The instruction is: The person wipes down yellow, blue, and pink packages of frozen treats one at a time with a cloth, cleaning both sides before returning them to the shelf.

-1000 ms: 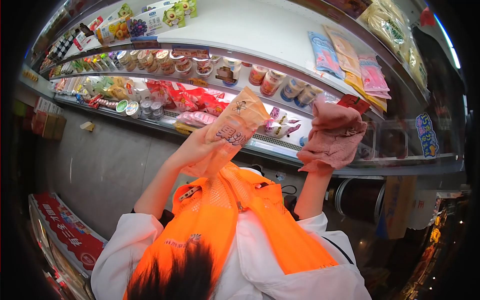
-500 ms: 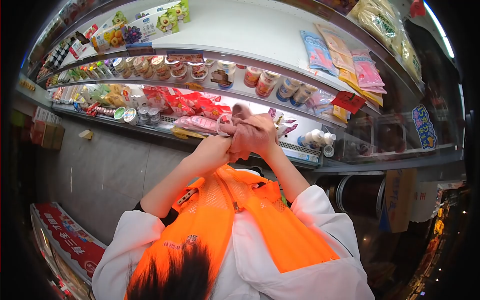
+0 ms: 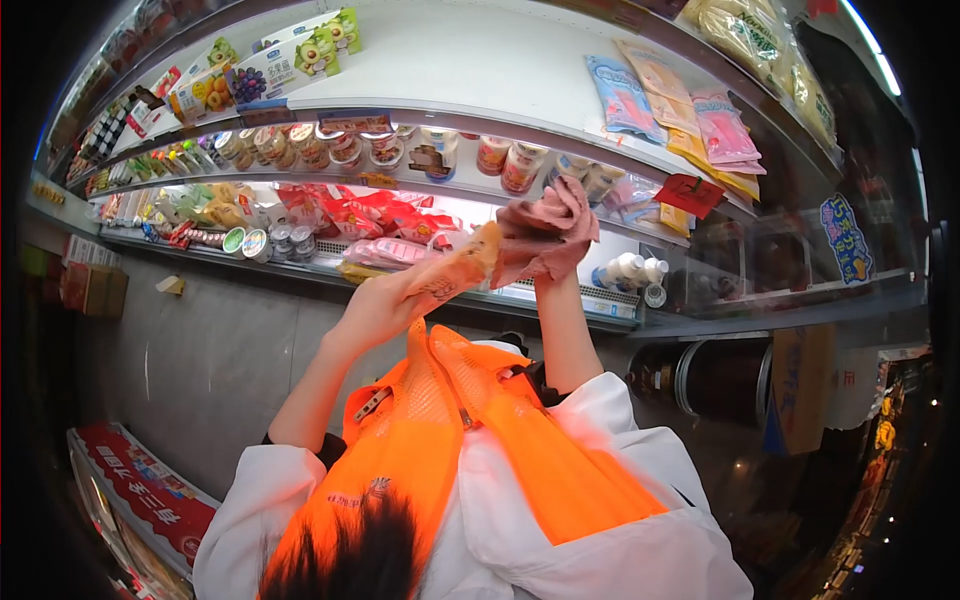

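Note:
Low in front of the shelves, my left hand [image 3: 388, 298] is closed on a flat peach-coloured packet [image 3: 455, 274] with dark print, whose far end points up and right. A dusty-pink cloth [image 3: 545, 228], bunched and folded, is in my right hand [image 3: 556, 284]; it drapes over the fingers and hides most of them. The cloth's left edge meets the packet's far end in this view. Behind my hands lie red bags [image 3: 365, 210] and pink packs [image 3: 392, 250] on the lowest shelf.
Cups [image 3: 522, 168] line the middle shelf. Above are fruit-printed boxes [image 3: 290, 68] and, at right, blue and pink pouches [image 3: 625, 98]. White bottles [image 3: 628, 268] stand low at right. A red price card [image 3: 688, 196] juts from the shelf edge. A carton [image 3: 800, 390] stands at lower right.
My hands were together on the bunched cloth; now they are apart. The cloth has gone up and right with my right hand, and the packet shows in my left hand.

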Motion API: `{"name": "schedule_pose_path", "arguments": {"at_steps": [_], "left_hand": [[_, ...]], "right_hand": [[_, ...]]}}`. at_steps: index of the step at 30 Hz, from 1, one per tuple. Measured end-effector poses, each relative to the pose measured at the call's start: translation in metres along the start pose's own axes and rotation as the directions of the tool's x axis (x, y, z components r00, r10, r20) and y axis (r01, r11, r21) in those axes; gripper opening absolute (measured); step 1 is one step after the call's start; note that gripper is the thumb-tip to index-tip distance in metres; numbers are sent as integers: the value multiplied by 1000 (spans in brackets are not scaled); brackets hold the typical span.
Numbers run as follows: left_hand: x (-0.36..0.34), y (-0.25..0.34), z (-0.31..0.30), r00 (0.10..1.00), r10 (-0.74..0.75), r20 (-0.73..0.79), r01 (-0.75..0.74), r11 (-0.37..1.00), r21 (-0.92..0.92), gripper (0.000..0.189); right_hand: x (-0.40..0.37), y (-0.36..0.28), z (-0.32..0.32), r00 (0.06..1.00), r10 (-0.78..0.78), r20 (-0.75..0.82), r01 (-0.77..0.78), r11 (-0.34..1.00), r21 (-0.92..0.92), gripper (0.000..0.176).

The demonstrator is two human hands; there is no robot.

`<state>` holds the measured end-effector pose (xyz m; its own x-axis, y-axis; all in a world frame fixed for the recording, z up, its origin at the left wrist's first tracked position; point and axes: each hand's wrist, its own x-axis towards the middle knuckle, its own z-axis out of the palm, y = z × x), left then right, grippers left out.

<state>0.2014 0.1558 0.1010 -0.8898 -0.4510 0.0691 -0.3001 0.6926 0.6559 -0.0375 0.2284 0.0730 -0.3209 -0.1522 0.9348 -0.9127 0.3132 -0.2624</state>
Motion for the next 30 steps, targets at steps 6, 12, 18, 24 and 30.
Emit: {"name": "schedule_pose_path", "arguments": {"at_steps": [6,12,18,24,30], "left_hand": [[-35,-46,9,912,-386,-139,150,628,-764,37],[-39,-37,-8,811,-524,-259,-46,385,-922,34],[-15,-5,-20,837,-491,-241,-180,168,-969,32],[9,-8,7,879,-459,-131,9,290,-957,29],[38,17,24,783,-550,-289,-223,186,-957,28]], "right_hand": [[55,1,-32,836,-133,532,357,869,-343,21],[72,-16,-43,539,28,842,481,810,-336,23],[84,-48,-31,332,-10,943,619,757,-210,26],[51,-73,5,395,-239,887,858,440,-263,29],[-23,-103,17,576,53,816,-444,858,258,29]]}}
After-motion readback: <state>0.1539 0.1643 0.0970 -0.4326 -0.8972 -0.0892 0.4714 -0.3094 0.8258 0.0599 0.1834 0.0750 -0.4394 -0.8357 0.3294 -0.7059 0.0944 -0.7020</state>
